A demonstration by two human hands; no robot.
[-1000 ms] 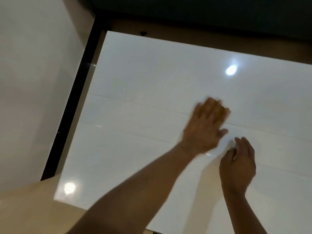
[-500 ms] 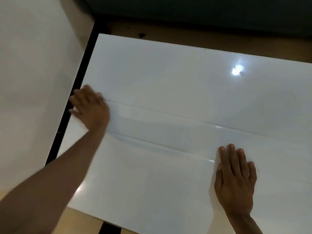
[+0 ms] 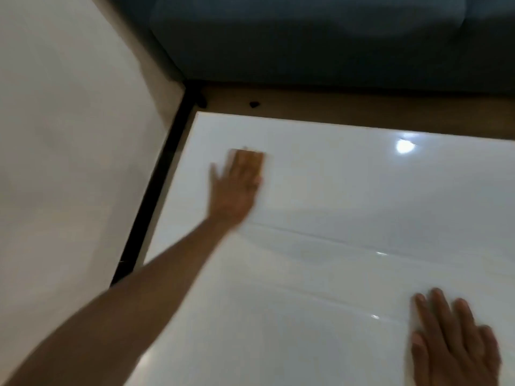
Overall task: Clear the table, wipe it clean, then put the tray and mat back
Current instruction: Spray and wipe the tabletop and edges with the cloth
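1. Since the earlier frame, left hand [image 3: 237,185] had moved from the left edge of the glossy white plastic mat [image 3: 320,274] up toward its far-left corner; the view had also shifted, bringing a dark blue upholstered sofa [image 3: 334,37] into sight.
2. Left hand: motion-blurred, fingers straight and spread, palm down on the mat near the far-left corner, gripping nothing; forearm stretched across the mat's near-left portion.
3. Right hand [image 3: 457,344]: flat, fingers extended and slightly apart, pressed on the mat at its near-right part; partly cut off by the frame's lower edge.
4. Mat: lay spread over the table, covering nearly all of it, with two shallow crease lines running from left to right between the hands; a bright lamp reflection showed near the far-right edge.
5. Table: light wooden top [image 3: 362,107] visible as a strip beyond the mat's far edge; black frame bar [image 3: 156,190] ran along the left edge.
6. Small dark speck [image 3: 254,104]: on the wooden strip near the far-left corner; identity could not be told.
7. Pale floor [image 3: 69,135]: left of the table.
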